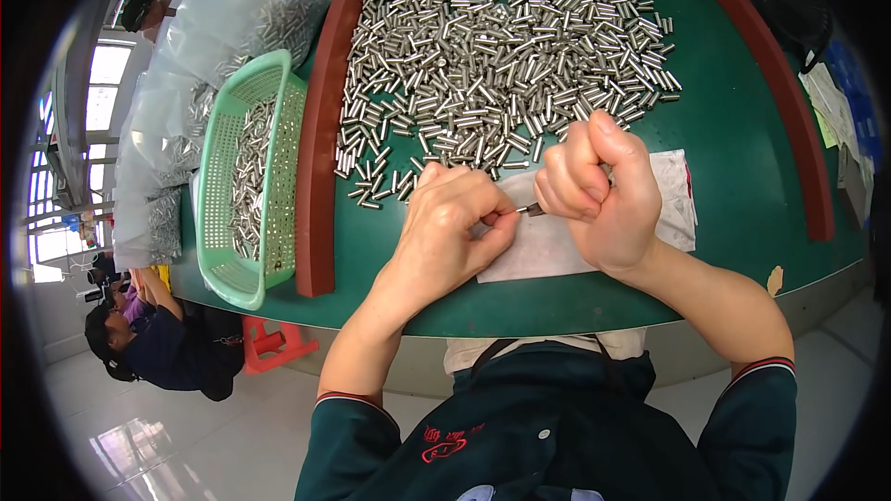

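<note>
My left hand (455,227) is closed, its thumb and forefinger pinching a small silvery metal pin (522,210). My right hand (601,193) is curled into a fist, thumb up, round a dark rod-like piece (534,210) whose end meets the pin. Most of both pieces is hidden in the fingers. Under the hands lies a white cloth (548,250) on the green tabletop (742,139). Just beyond them spreads a large heap of short shiny metal cylinders (501,56), with loose ones scattered along its near left edge.
Brown-red rails (320,148) border the table at left and right. Outside the left rail stands a green perforated basket (211,223) partly filled with cylinders. Clear plastic bags (204,32) of metal parts lie behind it. At far right is a black fan (789,0). Another person (176,343) sits at left.
</note>
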The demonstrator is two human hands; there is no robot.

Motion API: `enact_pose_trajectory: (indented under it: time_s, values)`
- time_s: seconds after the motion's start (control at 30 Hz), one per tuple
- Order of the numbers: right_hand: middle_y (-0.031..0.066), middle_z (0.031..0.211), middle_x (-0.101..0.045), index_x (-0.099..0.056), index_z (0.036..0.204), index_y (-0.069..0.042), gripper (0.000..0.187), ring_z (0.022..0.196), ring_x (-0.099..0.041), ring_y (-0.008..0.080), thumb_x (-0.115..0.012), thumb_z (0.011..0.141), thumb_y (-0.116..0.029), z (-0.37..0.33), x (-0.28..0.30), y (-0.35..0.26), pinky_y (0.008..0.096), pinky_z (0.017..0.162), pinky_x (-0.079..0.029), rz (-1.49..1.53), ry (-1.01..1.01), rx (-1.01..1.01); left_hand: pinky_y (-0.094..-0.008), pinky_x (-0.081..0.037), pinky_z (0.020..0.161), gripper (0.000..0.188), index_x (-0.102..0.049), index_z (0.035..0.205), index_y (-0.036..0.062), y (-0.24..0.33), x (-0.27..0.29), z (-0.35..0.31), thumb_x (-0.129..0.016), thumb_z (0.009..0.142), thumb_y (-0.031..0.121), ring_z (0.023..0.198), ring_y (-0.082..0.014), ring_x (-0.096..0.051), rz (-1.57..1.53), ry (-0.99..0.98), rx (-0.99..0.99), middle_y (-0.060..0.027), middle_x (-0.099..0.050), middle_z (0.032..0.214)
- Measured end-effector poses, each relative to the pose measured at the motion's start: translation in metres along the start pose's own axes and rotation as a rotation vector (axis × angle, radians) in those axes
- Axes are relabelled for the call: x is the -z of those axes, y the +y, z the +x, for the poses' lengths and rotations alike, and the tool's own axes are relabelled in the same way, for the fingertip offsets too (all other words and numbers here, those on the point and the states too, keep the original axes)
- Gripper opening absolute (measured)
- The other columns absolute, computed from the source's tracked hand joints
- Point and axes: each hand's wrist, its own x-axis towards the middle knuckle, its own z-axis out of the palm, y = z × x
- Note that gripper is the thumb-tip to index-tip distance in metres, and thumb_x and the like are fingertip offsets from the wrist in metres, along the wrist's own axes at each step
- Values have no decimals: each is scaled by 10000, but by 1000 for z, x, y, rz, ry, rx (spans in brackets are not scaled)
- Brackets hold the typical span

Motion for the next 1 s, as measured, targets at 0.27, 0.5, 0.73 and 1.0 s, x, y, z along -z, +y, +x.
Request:
enact_pose_trajectory:
  time_s: [0.27,0.5,0.73,1.0]
  values:
    - [-33,405,-242,-262,502,-135,427,377,-145,73,-244,906,-271,2,-1,-2,233,385,-168,-3,4,-23,-299,-305,547,123,-517,607,63,2,1,0,-634,599,26,531,-181,-477,-13,-9,20,-16,-475,546]
    - [-30,396,-247,-259,500,-136,424,369,-146,76,-244,903,-267,2,-1,-3,236,385,-172,34,32,-16,-300,-301,547,126,-512,606,63,1,-1,-1,-630,595,21,536,-180,-473,-10,-12,24,-17,-471,550]
    - [-28,402,-245,-257,502,-130,426,377,-150,78,-247,905,-266,1,0,0,239,386,-172,-7,8,1,-301,-297,542,126,-507,607,61,3,1,-1,-625,602,20,542,-185,-471,-12,-43,57,-24,-470,558]
    - [-21,409,-243,-256,495,-117,442,379,-166,80,-266,911,-265,0,-9,2,241,373,-165,-154,27,53,-308,-302,542,122,-505,613,61,6,3,1,-621,622,23,570,-192,-476,9,-15,41,-23,-476,579]
